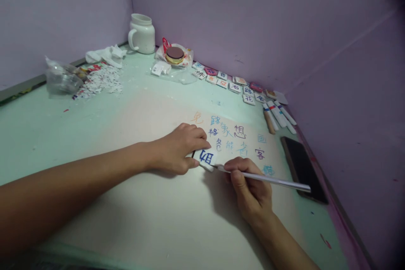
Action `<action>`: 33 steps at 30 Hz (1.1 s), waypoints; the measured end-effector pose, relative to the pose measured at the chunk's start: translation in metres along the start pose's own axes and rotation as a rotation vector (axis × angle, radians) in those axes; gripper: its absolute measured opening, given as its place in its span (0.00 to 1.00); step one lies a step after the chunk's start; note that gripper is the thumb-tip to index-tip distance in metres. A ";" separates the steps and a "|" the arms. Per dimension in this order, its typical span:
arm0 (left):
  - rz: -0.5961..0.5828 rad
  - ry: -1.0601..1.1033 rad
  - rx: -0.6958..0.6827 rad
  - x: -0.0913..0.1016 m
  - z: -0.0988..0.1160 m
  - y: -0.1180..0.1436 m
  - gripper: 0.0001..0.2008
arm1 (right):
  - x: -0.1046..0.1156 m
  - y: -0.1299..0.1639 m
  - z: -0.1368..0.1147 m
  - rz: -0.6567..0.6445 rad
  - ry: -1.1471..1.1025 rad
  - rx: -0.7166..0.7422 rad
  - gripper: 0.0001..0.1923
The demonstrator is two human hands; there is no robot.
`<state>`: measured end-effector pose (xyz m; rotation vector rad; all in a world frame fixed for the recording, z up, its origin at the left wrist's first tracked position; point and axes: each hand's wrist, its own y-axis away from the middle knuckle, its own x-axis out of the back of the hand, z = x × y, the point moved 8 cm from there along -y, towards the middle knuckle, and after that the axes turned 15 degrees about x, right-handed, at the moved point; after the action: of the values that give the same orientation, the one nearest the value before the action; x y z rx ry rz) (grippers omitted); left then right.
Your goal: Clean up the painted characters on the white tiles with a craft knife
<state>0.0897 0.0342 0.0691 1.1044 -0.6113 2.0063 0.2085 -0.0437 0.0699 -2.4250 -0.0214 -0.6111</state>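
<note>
Near the middle of the pale green table [47, 135], the left hand [177, 149] pins a small white tile [207, 158] flat, fingers curled over its near-left edge, thumb beneath. The tile bears a blue character and lies just left of the right hand [249, 190], touching the tip of the white pen [265, 179] that hand pinches closed between thumb and fingers. The pen's long axis runs from the tile rightward and slightly toward the person, its tail ending over the dark phone [302, 168]. Both hands sit equally close to the tile (the left actually grips it).

Beyond the tile lie written characters [234, 137] on the surface, then spare markers [278, 114] and a row of tiles [228, 82] against the purple wall. Open room lies toward the person; the right edge is close, behind the phone. A mug [141, 33] and paper scraps [101, 80] sit well apart, far left.
</note>
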 end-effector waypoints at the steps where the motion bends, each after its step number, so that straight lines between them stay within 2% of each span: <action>1: 0.004 0.003 -0.001 0.000 0.000 0.000 0.17 | -0.001 -0.001 -0.001 -0.018 0.012 0.016 0.07; 12: 0.004 -0.004 0.009 0.002 0.000 0.000 0.17 | -0.009 -0.008 -0.010 -0.123 0.122 0.090 0.07; 19: 0.001 0.011 0.014 0.001 0.000 -0.001 0.17 | -0.005 0.000 0.006 -0.045 -0.056 -0.064 0.07; 23: -0.009 0.019 0.016 0.001 0.000 -0.001 0.18 | -0.004 0.000 0.003 -0.030 -0.043 -0.032 0.06; 27: -0.022 0.023 0.028 0.001 0.000 -0.001 0.18 | -0.008 -0.002 -0.001 -0.082 0.005 -0.003 0.06; 30: -0.031 0.028 0.042 0.001 0.000 0.000 0.19 | -0.008 -0.001 0.003 -0.091 -0.021 -0.044 0.06; 33: -0.034 0.038 0.045 0.001 -0.001 0.000 0.19 | -0.006 0.001 0.007 -0.040 -0.072 -0.086 0.07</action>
<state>0.0894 0.0352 0.0696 1.0933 -0.5269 2.0164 0.2065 -0.0393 0.0618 -2.5342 -0.0749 -0.5523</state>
